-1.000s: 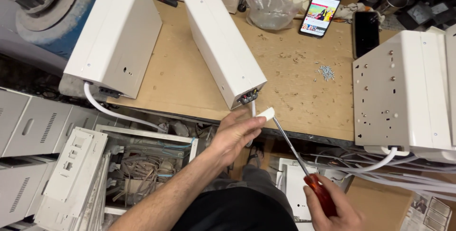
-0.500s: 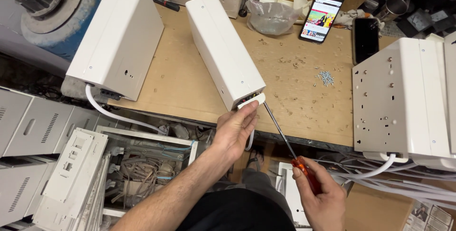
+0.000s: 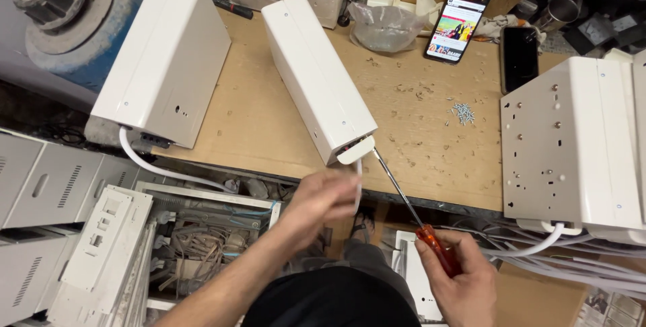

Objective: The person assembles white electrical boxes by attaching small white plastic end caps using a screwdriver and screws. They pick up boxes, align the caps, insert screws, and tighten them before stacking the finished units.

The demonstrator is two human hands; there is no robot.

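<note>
A long white metal box (image 3: 316,75) lies slanted on the wooden workbench (image 3: 417,125), its near end at the bench edge. A small white end cap (image 3: 355,150) sits on that end, with a white cable (image 3: 359,182) hanging from it. My left hand (image 3: 323,199) is just below the cap, blurred, fingers curled by the cable. My right hand (image 3: 457,276) grips the red handle of a screwdriver (image 3: 410,209); its tip touches the box's end beside the cap.
A second white box (image 3: 165,58) stands at left and a third (image 3: 572,145) at right, both with white cables. A pile of screws (image 3: 461,113), two phones (image 3: 464,14), a plastic bag (image 3: 383,24) and a bin lie at the back. Grey panels and open housings sit below the bench.
The screwdriver tip has risen to the box's end. My left hand put the white cap on that end, then dropped away below it.
</note>
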